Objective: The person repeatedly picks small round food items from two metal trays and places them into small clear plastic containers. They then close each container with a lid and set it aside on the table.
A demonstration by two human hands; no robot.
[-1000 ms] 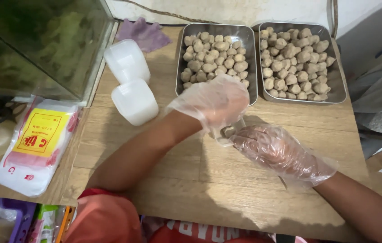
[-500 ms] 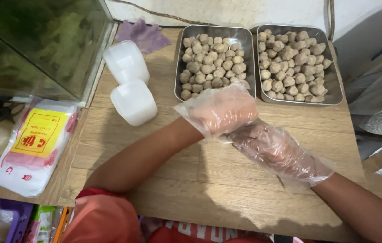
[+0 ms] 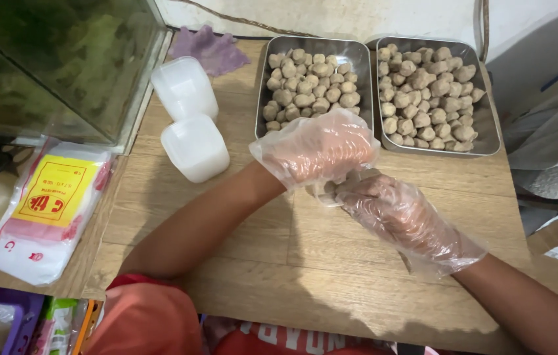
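Both my hands wear loose clear plastic gloves and meet over the wooden table (image 3: 305, 269), just in front of the left metal tray (image 3: 261, 98). My left hand (image 3: 318, 150) is palm down with its fingers curled; what lies under them is hidden. My right hand (image 3: 400, 213) lies just below it, its fingertips pinching the loose glove plastic (image 3: 329, 195) at my left hand's underside. The left tray holds several pale brown meatballs (image 3: 305, 82). The right metal tray (image 3: 490, 128) holds more meatballs (image 3: 426, 85).
Two white plastic tubs (image 3: 185, 87) (image 3: 195, 148) stand upside down at the left of the table. A purple cloth (image 3: 208, 49) lies at the back. A glass tank (image 3: 49, 66) stands at far left, with a pack of plastic bags (image 3: 45, 204) in front of it.
My left hand has dropped a little toward me and closed over my right hand's fingertips. The view has shifted slightly. The trays and tubs have not moved.
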